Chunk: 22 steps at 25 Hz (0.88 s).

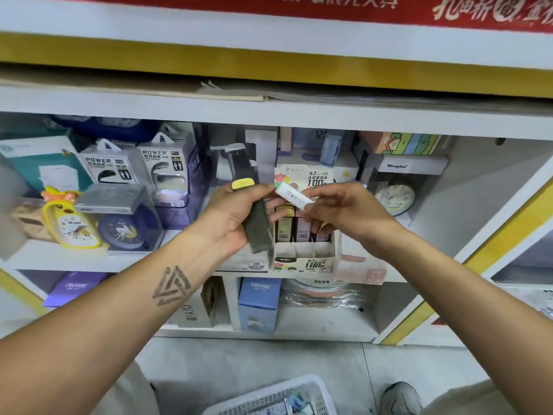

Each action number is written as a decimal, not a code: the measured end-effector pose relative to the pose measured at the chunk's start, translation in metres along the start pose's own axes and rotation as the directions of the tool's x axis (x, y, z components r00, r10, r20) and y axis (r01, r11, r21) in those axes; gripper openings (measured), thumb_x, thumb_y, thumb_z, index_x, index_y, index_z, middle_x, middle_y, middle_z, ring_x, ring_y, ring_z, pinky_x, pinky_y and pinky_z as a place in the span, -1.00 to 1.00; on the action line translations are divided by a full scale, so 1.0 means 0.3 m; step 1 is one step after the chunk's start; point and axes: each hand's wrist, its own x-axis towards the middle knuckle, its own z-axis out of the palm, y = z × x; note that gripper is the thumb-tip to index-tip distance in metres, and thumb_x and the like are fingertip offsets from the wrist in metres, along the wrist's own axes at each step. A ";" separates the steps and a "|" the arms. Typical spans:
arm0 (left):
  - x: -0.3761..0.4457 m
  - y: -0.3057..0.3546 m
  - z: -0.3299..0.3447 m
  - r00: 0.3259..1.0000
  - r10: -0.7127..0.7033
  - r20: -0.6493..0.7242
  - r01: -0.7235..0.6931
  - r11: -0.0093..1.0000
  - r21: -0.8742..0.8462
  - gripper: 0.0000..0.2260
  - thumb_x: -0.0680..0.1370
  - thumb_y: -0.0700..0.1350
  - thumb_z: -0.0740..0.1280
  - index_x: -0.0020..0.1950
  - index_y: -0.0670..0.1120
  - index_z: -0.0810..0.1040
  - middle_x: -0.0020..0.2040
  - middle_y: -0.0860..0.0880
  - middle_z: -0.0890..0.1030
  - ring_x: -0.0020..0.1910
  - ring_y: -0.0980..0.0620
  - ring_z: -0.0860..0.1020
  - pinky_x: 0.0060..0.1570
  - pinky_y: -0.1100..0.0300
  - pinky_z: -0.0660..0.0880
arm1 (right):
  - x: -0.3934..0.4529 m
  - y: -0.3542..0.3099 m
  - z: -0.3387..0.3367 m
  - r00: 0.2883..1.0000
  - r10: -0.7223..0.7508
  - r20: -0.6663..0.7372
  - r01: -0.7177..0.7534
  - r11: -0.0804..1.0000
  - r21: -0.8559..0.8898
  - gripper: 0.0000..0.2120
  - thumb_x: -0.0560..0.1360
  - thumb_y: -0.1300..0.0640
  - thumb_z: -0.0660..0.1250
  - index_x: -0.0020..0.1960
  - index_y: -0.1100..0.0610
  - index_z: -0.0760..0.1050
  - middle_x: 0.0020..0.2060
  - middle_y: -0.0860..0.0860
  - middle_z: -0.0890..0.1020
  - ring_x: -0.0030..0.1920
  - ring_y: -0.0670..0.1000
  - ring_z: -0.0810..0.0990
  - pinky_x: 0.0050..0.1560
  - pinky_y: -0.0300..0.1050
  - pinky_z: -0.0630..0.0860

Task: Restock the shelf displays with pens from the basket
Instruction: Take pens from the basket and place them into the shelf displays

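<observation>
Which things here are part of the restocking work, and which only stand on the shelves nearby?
Part of the job:
- small white case, pinched by the right hand
- dark case with yellow end, held in the left hand
- lead display box
- white basket on the floor

Just nearby:
- power bank boxes
- yellow clock
- blue clock
- boxed round clock
</observation>
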 end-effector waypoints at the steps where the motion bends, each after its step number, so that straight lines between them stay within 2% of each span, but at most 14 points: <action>1: 0.002 0.021 -0.021 0.999 -0.020 -0.035 0.019 1.000 -0.007 -0.90 0.52 -0.35 0.38 0.02 -0.27 0.54 -0.16 -0.29 0.68 -0.28 -0.15 0.70 -0.30 0.00 0.66 | 0.011 0.000 -0.007 1.000 -0.013 -0.009 0.013 1.000 -0.009 -0.77 0.54 0.31 0.39 0.17 0.15 0.66 -0.13 0.06 0.74 -0.23 0.02 0.66 -0.25 -0.20 0.59; 3: 0.002 0.062 -0.069 0.993 -0.069 -0.097 0.070 0.998 0.005 -0.95 0.53 -0.30 0.38 -0.10 -0.22 0.54 -0.36 -0.18 0.60 -0.47 -0.04 0.60 -0.42 0.14 0.60 | 0.027 -0.002 -0.011 1.000 -0.017 0.005 0.017 0.999 0.027 -0.79 0.53 0.29 0.40 0.12 0.13 0.69 0.00 0.02 0.73 -0.09 0.06 0.69 -0.05 -0.12 0.64; 5: 0.000 0.099 -0.119 0.988 -0.098 -0.118 0.104 0.994 0.047 -0.90 0.54 -0.27 0.37 -0.17 -0.17 0.51 -0.42 -0.10 0.53 -0.54 0.01 0.50 -0.49 0.24 0.51 | 0.036 -0.005 0.006 0.999 -0.028 0.015 0.027 0.999 0.032 -0.87 0.53 0.26 0.42 0.05 0.19 0.70 0.02 0.10 0.72 0.05 0.18 0.67 0.14 0.03 0.62; 7: -0.008 0.133 -0.160 0.987 -0.112 -0.114 0.122 0.989 0.080 -0.88 0.54 -0.25 0.38 -0.17 -0.14 0.50 -0.42 -0.07 0.50 -0.54 0.05 0.46 -0.51 0.29 0.45 | 0.043 -0.012 0.036 0.994 -0.102 0.036 0.105 0.991 -0.084 -0.90 0.51 0.27 0.44 0.00 0.19 0.71 -0.04 0.14 0.70 -0.01 0.12 0.67 0.09 -0.03 0.63; 9: -0.016 0.161 -0.193 0.987 -0.125 -0.104 0.135 0.986 0.098 -0.89 0.52 -0.23 0.41 -0.16 -0.12 0.51 -0.41 -0.05 0.49 -0.53 0.07 0.45 -0.52 0.29 0.44 | 0.050 -0.016 0.086 0.986 -0.159 0.057 0.167 0.969 -0.180 -0.83 0.47 0.34 0.46 0.02 0.16 0.69 -0.08 0.16 0.69 -0.13 -0.01 0.65 -0.02 -0.15 0.62; 13: -0.038 0.196 -0.236 0.985 -0.159 -0.063 0.166 0.976 0.142 -0.86 0.52 -0.17 0.42 -0.19 -0.10 0.49 -0.39 -0.04 0.46 -0.51 0.07 0.43 -0.52 0.30 0.43 | 0.084 -0.012 0.178 0.973 -0.229 0.029 0.229 0.943 -0.240 -0.82 0.44 0.37 0.49 -0.01 0.17 0.67 -0.12 0.11 0.70 -0.11 0.11 0.69 0.01 -0.09 0.64; 15: -0.051 0.204 -0.258 0.981 -0.187 -0.051 0.192 0.974 0.117 -0.88 0.51 -0.17 0.38 -0.19 -0.12 0.49 -0.36 -0.06 0.46 -0.46 0.04 0.44 -0.48 0.28 0.45 | 0.107 -0.001 0.217 0.974 -0.225 0.023 0.224 0.946 -0.234 -0.83 0.45 0.36 0.48 -0.03 0.14 0.68 -0.14 0.09 0.70 -0.13 0.15 0.70 -0.04 -0.06 0.66; 16: -0.058 0.209 -0.269 0.978 -0.203 -0.046 0.206 0.974 0.091 -0.91 0.51 -0.18 0.35 -0.18 -0.13 0.48 -0.34 -0.08 0.47 -0.44 0.03 0.45 -0.46 0.27 0.47 | 0.117 0.005 0.235 0.971 -0.237 0.021 0.234 0.936 -0.263 -0.82 0.46 0.35 0.48 -0.02 0.11 0.68 -0.15 0.07 0.69 -0.13 0.13 0.69 -0.07 -0.10 0.66; 19: -0.076 0.226 -0.304 0.971 -0.237 -0.028 0.238 0.971 0.033 -0.98 0.49 -0.25 0.26 -0.11 -0.14 0.45 -0.29 -0.12 0.46 -0.38 0.00 0.45 -0.41 0.22 0.49 | 0.138 0.025 0.294 0.940 -0.340 0.034 0.320 0.842 -0.434 -0.81 0.47 0.28 0.48 0.03 0.08 0.65 -0.19 -0.06 0.65 -0.18 -0.14 0.62 -0.12 -0.39 0.54; 22: -0.083 0.237 -0.347 0.967 -0.255 -0.025 0.256 0.966 0.023 -0.92 0.53 -0.30 0.24 -0.02 -0.17 0.41 -0.25 -0.14 0.45 -0.34 -0.01 0.46 -0.38 0.17 0.51 | 0.157 0.040 0.357 0.890 -0.446 0.095 0.414 0.705 -0.575 -0.87 0.49 0.25 0.47 0.02 0.13 0.61 -0.21 -0.05 0.65 -0.22 -0.16 0.58 -0.13 -0.31 0.54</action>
